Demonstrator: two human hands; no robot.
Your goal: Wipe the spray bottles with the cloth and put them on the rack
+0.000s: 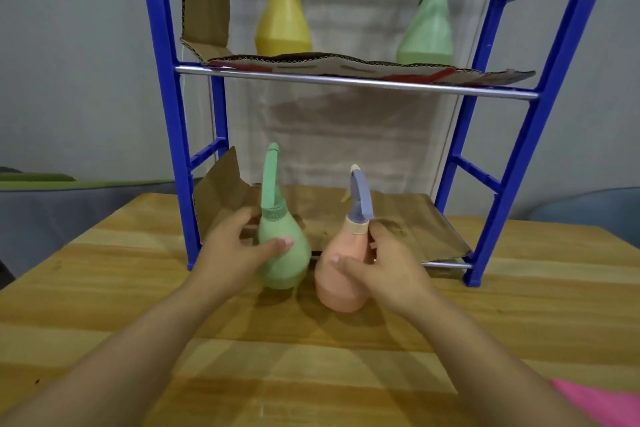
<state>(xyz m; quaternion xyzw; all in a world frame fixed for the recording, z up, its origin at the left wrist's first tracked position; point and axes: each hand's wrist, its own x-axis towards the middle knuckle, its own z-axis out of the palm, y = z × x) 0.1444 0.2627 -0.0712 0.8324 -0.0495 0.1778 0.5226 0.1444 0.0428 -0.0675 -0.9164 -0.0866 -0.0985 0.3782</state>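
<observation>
My left hand (232, 250) grips a green spray bottle (289, 263) by its body, just in front of the blue rack's (173, 135) lower shelf. A peach spray bottle (341, 284) with a purple trigger head leans beside it, held by my right hand (384, 270). Both bottles hover at the shelf's front edge above the wooden table (104, 288). On the upper shelf stand a yellow spray bottle (282, 17) and another green spray bottle (427, 28). A pink cloth (599, 402) lies at the bottom right corner.
Cardboard sheets line both shelves: the lower cardboard (398, 225) and the upper cardboard (346, 64). A steel rail (346, 81) runs along the upper shelf's front. A grey wall stands behind the rack.
</observation>
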